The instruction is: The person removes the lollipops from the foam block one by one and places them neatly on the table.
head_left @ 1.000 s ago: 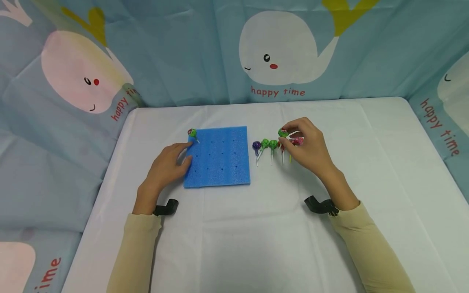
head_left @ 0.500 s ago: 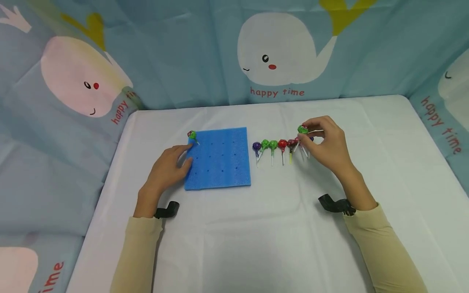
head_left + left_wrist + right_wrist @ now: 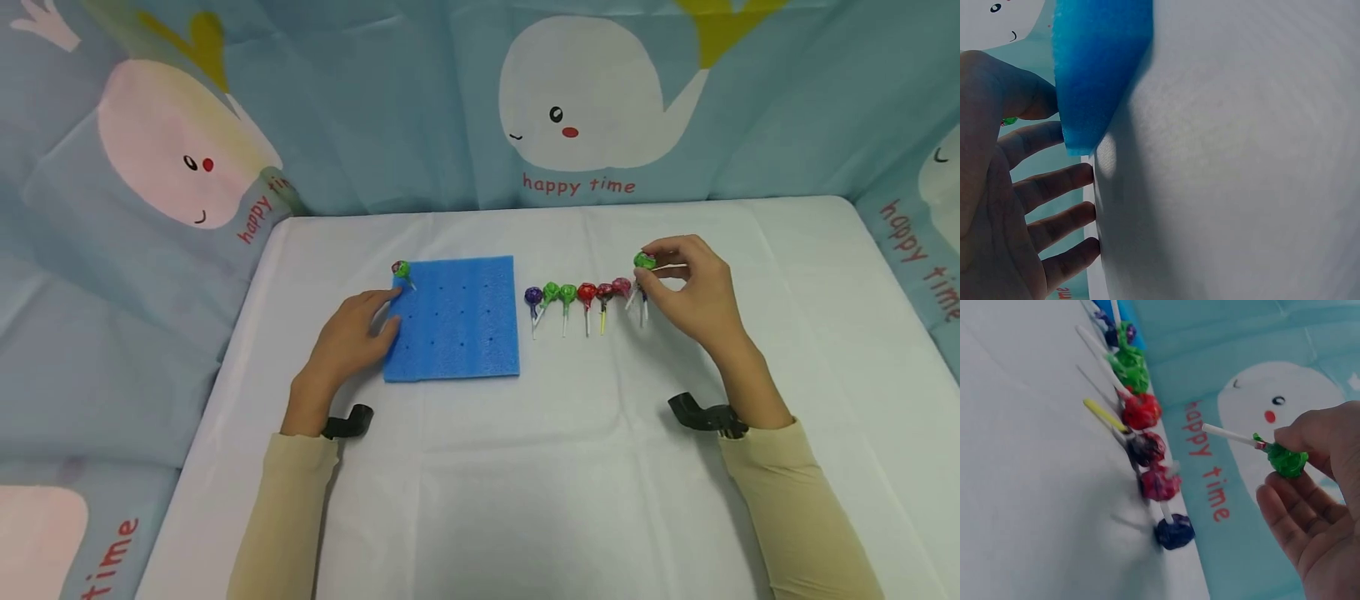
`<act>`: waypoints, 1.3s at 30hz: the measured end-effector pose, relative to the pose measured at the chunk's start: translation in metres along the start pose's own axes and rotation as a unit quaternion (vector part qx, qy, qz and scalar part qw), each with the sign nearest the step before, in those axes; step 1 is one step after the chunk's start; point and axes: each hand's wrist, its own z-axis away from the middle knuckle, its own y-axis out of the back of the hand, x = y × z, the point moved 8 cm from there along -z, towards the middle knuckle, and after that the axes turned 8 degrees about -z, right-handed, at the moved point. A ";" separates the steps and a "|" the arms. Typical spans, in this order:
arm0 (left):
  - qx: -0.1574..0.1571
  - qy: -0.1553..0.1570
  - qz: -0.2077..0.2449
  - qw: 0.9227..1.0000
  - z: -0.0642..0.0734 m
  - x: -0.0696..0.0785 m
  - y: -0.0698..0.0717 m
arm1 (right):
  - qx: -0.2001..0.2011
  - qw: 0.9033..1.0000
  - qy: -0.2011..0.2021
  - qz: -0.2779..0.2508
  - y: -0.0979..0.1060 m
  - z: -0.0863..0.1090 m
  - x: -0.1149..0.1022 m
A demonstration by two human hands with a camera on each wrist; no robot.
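Observation:
My right hand (image 3: 697, 292) pinches a green-wrapped lollipop (image 3: 1288, 461) by its candy head between thumb and fingers, its white stick pointing away from the palm. Behind and below it, a dark blue lollipop (image 3: 1175, 532) lies at the right end of a row on the table. My left hand (image 3: 348, 333) rests at the left edge of a blue foam board (image 3: 465, 321), fingers spread and thumb at the foam. The board has rows of small holes. One red-and-green lollipop (image 3: 402, 269) stands by its stick at the board's far left corner.
The row runs right of the board: a purple lollipop (image 3: 533, 296), two green ones, a red lollipop (image 3: 587, 292), a dark red lollipop (image 3: 604, 292) on a yellow stick, and a pink lollipop (image 3: 1160, 481). A white cloth (image 3: 525, 483) covers the table; a whale-print curtain (image 3: 420, 108) hangs behind.
My right hand has moved right along the row with the green lollipop, uncovering the red, dark red and pink ones. The left hand stays at the board.

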 end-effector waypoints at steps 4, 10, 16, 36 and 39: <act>-0.004 0.006 -0.002 1.000 0.000 0.000 0.000 | 0.010 0.999 -0.035 0.007 0.010 -0.001 0.012; -0.004 0.003 0.002 1.000 0.000 0.001 -0.001 | 0.004 0.997 -0.072 0.011 0.016 0.003 0.027; -0.002 -0.002 0.009 1.000 0.000 0.002 0.000 | -0.017 0.994 -0.103 0.038 0.021 0.004 0.041; 0.005 -0.012 0.006 1.000 0.002 0.002 0.002 | -0.063 0.983 -0.145 0.088 0.015 0.013 0.072; 0.004 -0.012 0.009 1.000 0.002 0.001 0.001 | -0.069 0.984 -0.142 0.087 0.012 0.012 0.073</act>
